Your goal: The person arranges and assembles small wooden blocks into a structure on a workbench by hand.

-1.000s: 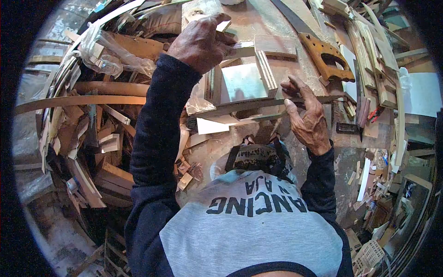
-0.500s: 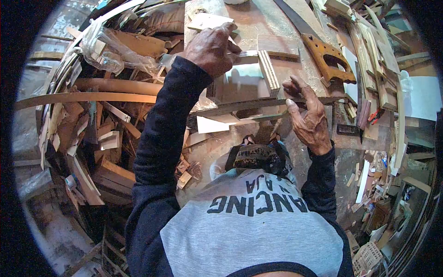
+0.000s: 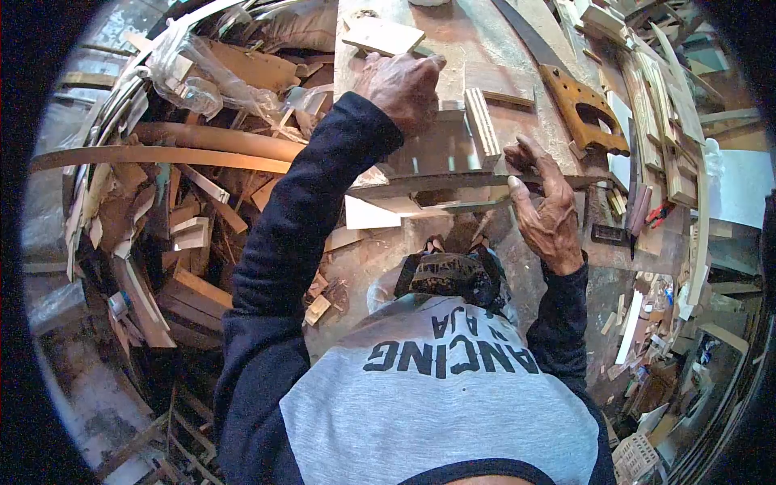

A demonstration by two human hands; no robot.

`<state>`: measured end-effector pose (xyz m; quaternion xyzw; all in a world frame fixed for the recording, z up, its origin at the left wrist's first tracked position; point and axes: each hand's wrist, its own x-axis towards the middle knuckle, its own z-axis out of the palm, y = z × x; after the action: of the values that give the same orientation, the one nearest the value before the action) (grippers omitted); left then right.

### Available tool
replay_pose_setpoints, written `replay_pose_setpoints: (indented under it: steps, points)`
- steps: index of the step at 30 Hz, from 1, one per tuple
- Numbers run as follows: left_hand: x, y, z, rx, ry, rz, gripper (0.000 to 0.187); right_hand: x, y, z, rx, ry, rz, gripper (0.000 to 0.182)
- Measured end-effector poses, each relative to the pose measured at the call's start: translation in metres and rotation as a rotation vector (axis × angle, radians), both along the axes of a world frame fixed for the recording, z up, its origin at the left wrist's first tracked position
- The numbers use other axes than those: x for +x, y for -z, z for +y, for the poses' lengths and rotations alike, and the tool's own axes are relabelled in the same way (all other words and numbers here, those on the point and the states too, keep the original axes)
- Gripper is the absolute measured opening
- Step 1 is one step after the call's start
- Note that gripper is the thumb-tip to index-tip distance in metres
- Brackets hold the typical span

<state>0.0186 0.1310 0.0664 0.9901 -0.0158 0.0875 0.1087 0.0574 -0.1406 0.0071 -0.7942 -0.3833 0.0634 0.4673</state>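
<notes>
near the front edge of the worktop (image 3: 453,36), your ply strip (image 3: 482,128) sits between your hands. left hand (image 3: 402,90) is curled and blurred, fingertips hidden, so can't tell if it's gripping anything. right hand (image 3: 546,206) is loosely open, looks empty, just beside the ply strip. i'd steady that piece from both sides, light pressure, so it doesn't skew, and mind the saw (image 3: 567,99).

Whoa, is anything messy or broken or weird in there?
Yes, it's messy! Left of the workbench, wood scraps lie jumbled at all angles instead of stacked, with crumpled clear plastic among them. More little wood bits are scattered on the floor. Nothing looks clearly broken.
</notes>
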Motion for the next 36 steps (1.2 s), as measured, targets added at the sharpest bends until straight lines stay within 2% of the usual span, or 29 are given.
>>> replay_pose_setpoints:
  steps: [2,3,9,12,15,18,21,24,27,30,33,36]
  points:
    - [0.004,0.001,0.002,-0.003,0.056,0.034,0.025,0.001,0.001,-0.001,-0.025,-0.007,-0.012,0.051]
    - [0.006,-0.003,-0.001,0.111,0.002,0.117,0.055,0.001,0.001,-0.001,-0.019,-0.009,-0.011,0.051]
    - [0.006,-0.011,-0.012,0.076,-0.110,0.197,0.056,-0.002,-0.003,-0.001,-0.023,-0.003,-0.031,0.051]
    - [0.006,-0.002,-0.003,0.018,-0.040,0.148,0.055,-0.002,-0.001,0.001,0.010,0.011,-0.021,0.052]
    - [0.006,-0.002,0.000,0.071,0.048,0.104,0.053,-0.003,0.000,0.001,0.005,0.015,-0.015,0.051]
    - [0.011,0.004,0.000,0.029,0.086,0.080,0.020,-0.003,0.000,0.001,0.008,0.018,0.006,0.051]
    - [0.013,0.010,0.004,-0.072,0.086,0.044,0.009,-0.004,-0.001,0.001,0.000,0.027,-0.008,0.050]
    - [0.012,0.005,-0.005,0.027,0.033,0.088,0.007,-0.004,0.001,0.002,-0.007,0.034,-0.017,0.050]
    - [0.010,0.009,-0.002,0.049,0.140,0.018,0.008,-0.001,0.004,0.002,-0.012,0.021,-0.014,0.051]
    - [0.010,0.007,-0.006,0.013,0.059,0.066,0.008,-0.002,0.002,0.001,-0.052,0.007,-0.027,0.051]
    - [0.013,0.002,-0.006,-0.014,0.080,0.122,0.008,-0.003,0.002,0.002,-0.029,0.005,0.000,0.051]
    - [0.019,0.008,0.003,0.013,0.132,0.168,0.022,-0.004,0.000,0.001,-0.027,0.015,-0.011,0.051]
